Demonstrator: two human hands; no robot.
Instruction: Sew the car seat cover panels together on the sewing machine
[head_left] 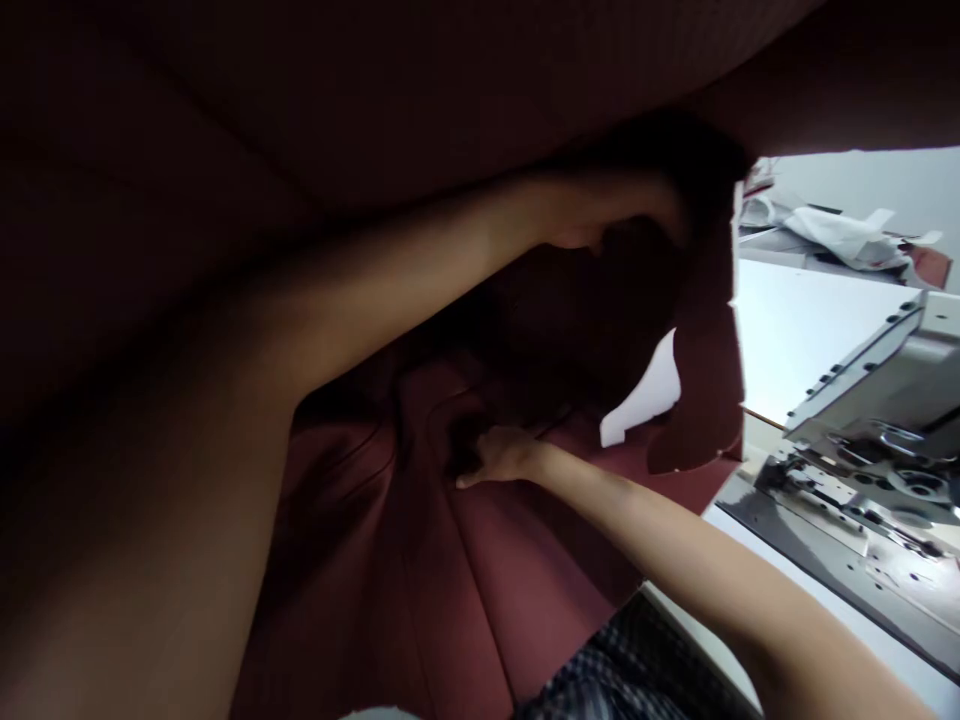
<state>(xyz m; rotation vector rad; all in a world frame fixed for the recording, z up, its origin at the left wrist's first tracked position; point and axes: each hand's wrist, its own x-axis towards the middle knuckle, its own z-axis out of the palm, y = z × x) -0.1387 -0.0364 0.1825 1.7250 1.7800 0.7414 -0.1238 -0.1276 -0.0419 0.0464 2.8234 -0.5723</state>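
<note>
A large piece of maroon fabric (480,560) with long seams spreads below and also hangs over the top of the view. My left hand (630,212) is raised inside its dark hollow, against the overhanging part. The thumb stands apart from the curved fingers, which are blurred and partly in shadow. Lower down, my right hand (501,455) grips a fold of the fabric by a seam, thumb on the near side. Shadow hides its fingertips. A cut-out edge of the fabric (701,400) hangs to the right of both hands.
To the right is a metal sewing machine (892,430) with its bed (892,580) close to my right forearm. Behind it lie a white tabletop (810,310) and a heap of white and reddish scraps (847,235). Dark checked cloth (607,670) shows at the bottom.
</note>
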